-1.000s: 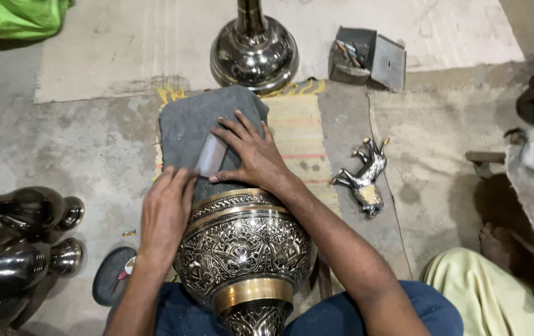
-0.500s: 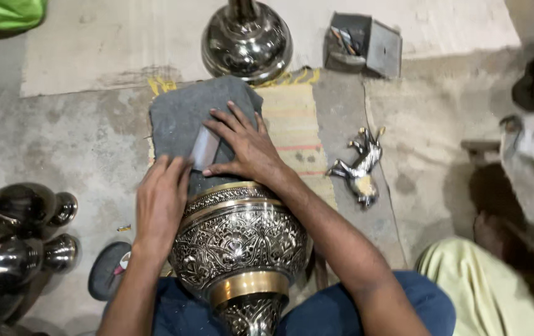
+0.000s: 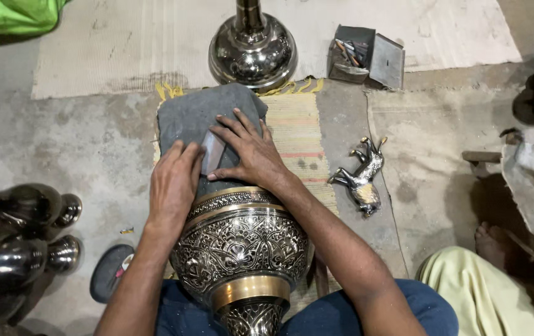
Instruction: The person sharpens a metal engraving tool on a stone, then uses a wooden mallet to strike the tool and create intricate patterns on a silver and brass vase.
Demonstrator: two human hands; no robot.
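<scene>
An engraved brass vase (image 3: 240, 249) lies between my knees, its mouth end covered by a dark grey cloth (image 3: 201, 115). My left hand (image 3: 172, 185) rests on the cloth at the vase's rim, fingers curled against a small pale grey flat piece (image 3: 211, 152). My right hand (image 3: 249, 151) lies spread flat on the cloth beside it, thumb and fingers touching the same piece. Whether either hand grips the piece is unclear.
A polished metal base (image 3: 253, 50) stands ahead on a pale mat. An open metal box (image 3: 366, 56) with small tools sits to its right. A small metal horse figure (image 3: 363, 175) lies on the floor. Dark shiny vessels (image 3: 21, 233) are at left. Another person's foot (image 3: 490, 239) is at right.
My left hand has slid up from the vase's shoulder onto the cloth, next to the pale piece. My right hand has stayed pressed on the cloth.
</scene>
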